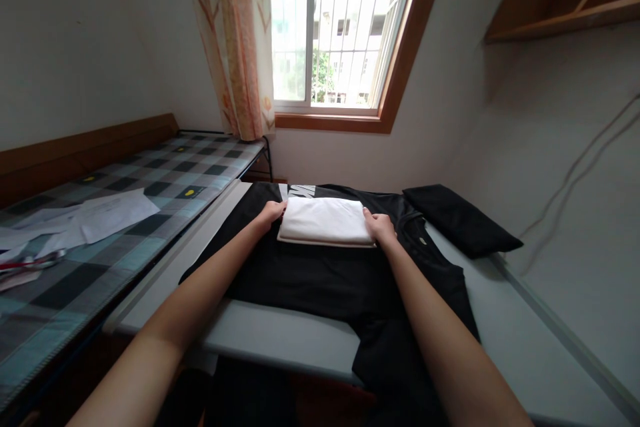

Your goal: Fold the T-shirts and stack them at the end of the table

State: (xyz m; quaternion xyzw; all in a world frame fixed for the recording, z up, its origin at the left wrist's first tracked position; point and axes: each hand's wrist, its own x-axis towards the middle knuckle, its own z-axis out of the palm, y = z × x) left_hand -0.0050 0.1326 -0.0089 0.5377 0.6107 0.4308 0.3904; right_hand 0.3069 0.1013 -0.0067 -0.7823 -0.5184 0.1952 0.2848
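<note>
A white cloth folded into a flat rectangle (pixel 325 220) is held over the black shirt, with a beige edge along its near side. My left hand (pixel 274 213) grips its left end, fingers closed. At the right end, my right hand (pixel 380 224) pinches it with the thumb on top. Beneath lies a black shirt (pixel 300 280) spread over the table, white lettering showing at its far left and one sleeve hanging over the near edge. Whether the white cloth touches the shirt, I cannot tell.
The pale table (pixel 280 333) shows around the shirt. On its right side lies a folded black bundle (pixel 463 220) by the wall. A bed with a checked cover (pixel 125 213) stands left, bearing papers (pixel 115 213). Behind are a curtain (pixel 245 47) and a barred window (pixel 345 33).
</note>
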